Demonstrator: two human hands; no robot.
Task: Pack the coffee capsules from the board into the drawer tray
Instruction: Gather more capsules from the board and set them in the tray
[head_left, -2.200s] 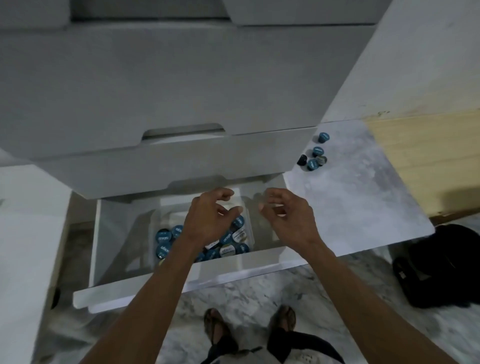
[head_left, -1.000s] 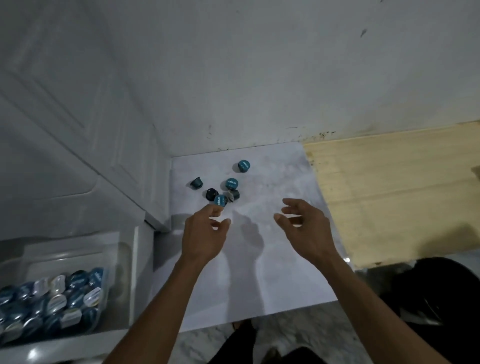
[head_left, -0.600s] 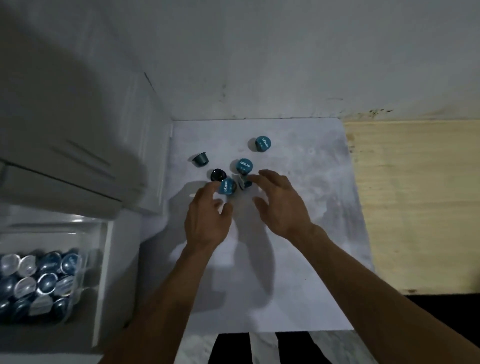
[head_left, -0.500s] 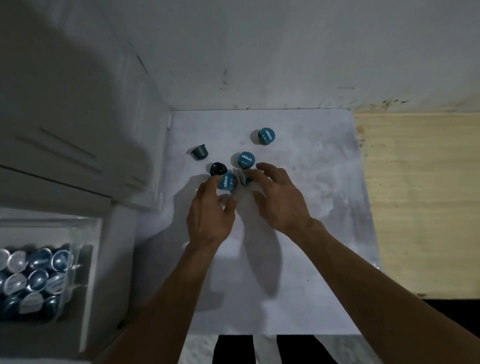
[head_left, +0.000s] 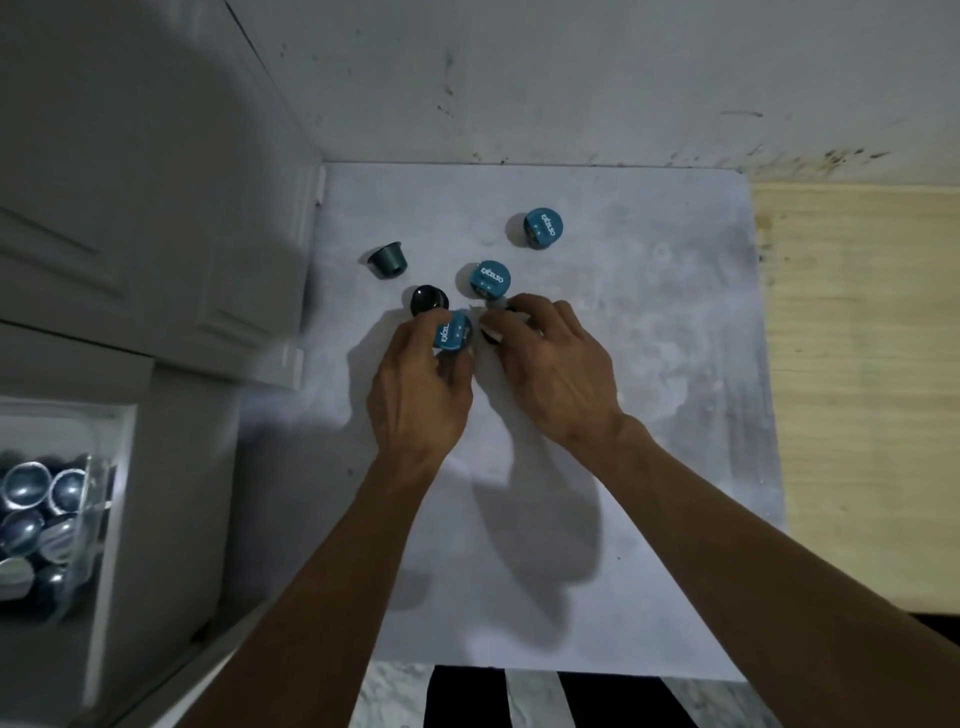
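The drawer tray (head_left: 78, 545), left of the board (head_left: 597, 467), is running off the frame edge, its capsules blurring together. On the board, the left hand (head_left: 415, 400) is pinching a teal capsule (head_left: 453, 332) reading "EXCELSO". Beside it, the right hand (head_left: 556, 374) is curling over a dark capsule (head_left: 491, 332), mostly hiding it.

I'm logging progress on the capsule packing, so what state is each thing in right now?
Left hand: closed on a teal capsule.
Right hand: fingers over a dark capsule, mostly hidden.
Black capsule: loose on the board.
Side-lying capsule: tipped over, apart from the rest.
Middle capsule: label up, loose.
Far capsule: label up, alone.
Tray: holds many capsules.
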